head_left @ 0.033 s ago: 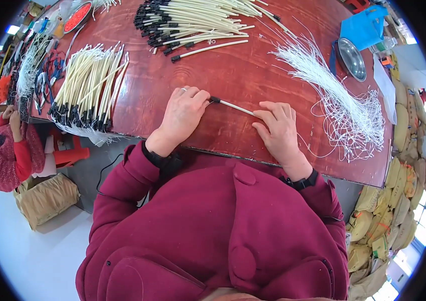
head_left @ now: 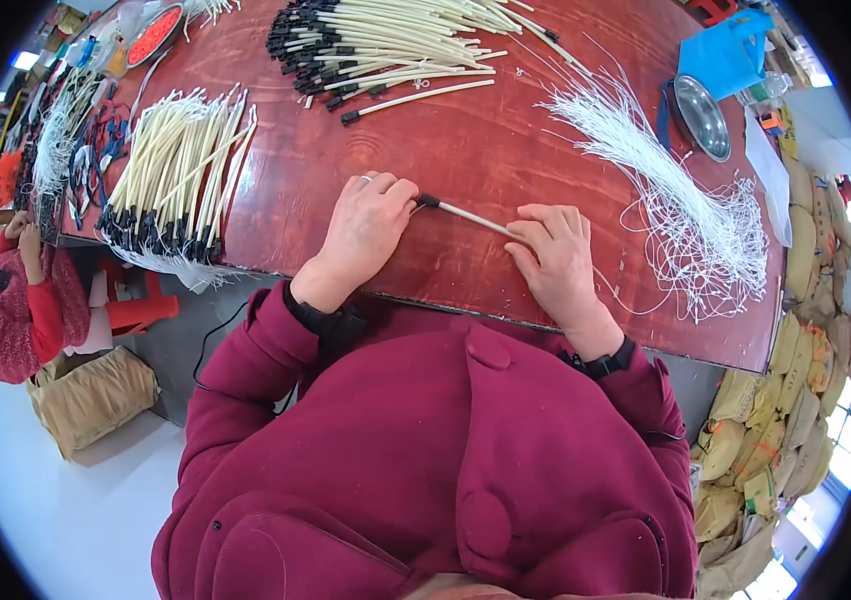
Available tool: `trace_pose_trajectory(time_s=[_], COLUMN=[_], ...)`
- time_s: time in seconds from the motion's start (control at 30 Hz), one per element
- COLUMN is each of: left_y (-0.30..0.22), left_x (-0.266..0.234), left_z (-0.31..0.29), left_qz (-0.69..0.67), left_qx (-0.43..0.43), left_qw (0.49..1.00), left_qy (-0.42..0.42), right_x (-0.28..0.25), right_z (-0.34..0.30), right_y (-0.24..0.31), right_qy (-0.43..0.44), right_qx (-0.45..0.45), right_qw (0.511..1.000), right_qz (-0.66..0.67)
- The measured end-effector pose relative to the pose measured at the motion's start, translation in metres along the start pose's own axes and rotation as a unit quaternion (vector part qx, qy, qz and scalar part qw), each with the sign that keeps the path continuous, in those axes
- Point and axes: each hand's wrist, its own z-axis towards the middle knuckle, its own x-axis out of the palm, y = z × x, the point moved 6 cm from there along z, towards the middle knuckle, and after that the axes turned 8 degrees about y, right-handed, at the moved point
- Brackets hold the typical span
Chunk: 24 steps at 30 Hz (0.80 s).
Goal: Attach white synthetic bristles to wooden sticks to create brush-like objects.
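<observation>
A thin pale tube with a black end piece (head_left: pixel 475 217) lies between my two hands, just above or on the red table. My left hand (head_left: pixel 370 215) has its fingers closed at the black end. At the pale end, my right hand (head_left: pixel 552 250) pinches with thumb and fingers. The tip in each hand is hidden. A large pile of similar black-ended tubes (head_left: pixel 395 45) lies beyond my hands. To the left sits a bundle of tubes with white cords (head_left: pixel 180 165), black ends toward me. Right of my right hand spreads a heap of loose white cords (head_left: pixel 680 190).
The red table (head_left: pixel 465 270) has its near edge against my body. A metal bowl (head_left: pixel 702 118) and a blue container (head_left: pixel 725 55) stand at the far right. A dish of red bits (head_left: pixel 153 38) is far left. Another person (head_left: pixel 30 300) works at the left; stacked sacks (head_left: pixel 795 390) line the right.
The tube has tilted slightly, its pale end a little lower in the picture. Both hands stay almost where they were.
</observation>
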Motion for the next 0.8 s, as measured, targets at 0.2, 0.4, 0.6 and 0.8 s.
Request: trace_pose_trajectory(time_s=[0.2, 0.4, 0.6, 0.8], left_y=[0.005, -0.009, -0.011, 0.070], left_x=[-0.007, 0.004, 0.020, -0.032], left_z=[-0.003, -0.009, -0.011, -0.043], left_qz=[-0.103, -0.040, -0.005, 0.010], left_qx=[-0.068, -0.065, -0.075, -0.174], left_qw=[0.992, 0.997, 0.996, 0.984], left_qy=[0.011, 0.013, 0.050, 0.038], right_x=[0.002, 0.000, 0.001, -0.008], right_z=[0.006, 0.006, 0.000, -0.010], right_y=[0.000, -0.007, -0.008, -0.011], right_qy=[-0.044, -0.064, -0.073, -0.057], right_qx=[-0.013, 0.014, 0.013, 0.000], right_qw=[0.999, 0.997, 0.996, 0.997], right_qz=[0.012, 0.046, 0.055, 0.052])
